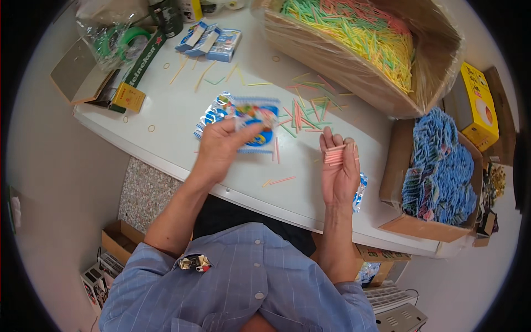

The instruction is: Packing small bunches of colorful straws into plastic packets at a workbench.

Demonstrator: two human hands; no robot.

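My left hand [218, 149] pinches a printed blue and clear plastic packet [259, 138] between thumb and fingers, above the white table. Another blue packet [218, 108] lies just behind that hand. Palm up, my right hand [340, 177] has its fingers curled round a small bundle of short, thin pink sticks [334, 156] lying side by side. Between and beyond the hands is a loose heap of pink, green and yellow sticks [301, 119]. Partly hidden by my right wrist, one more blue packet [360, 192] rests on the tabletop.
A large plastic-lined carton [343, 61] full of coloured sticks stands at the back right. Right of my right hand, a cardboard box [409, 224] holds many blue packets [440, 166]. Small blue boxes [224, 44], rubber bands and a green carton [145, 61] occupy the back left.
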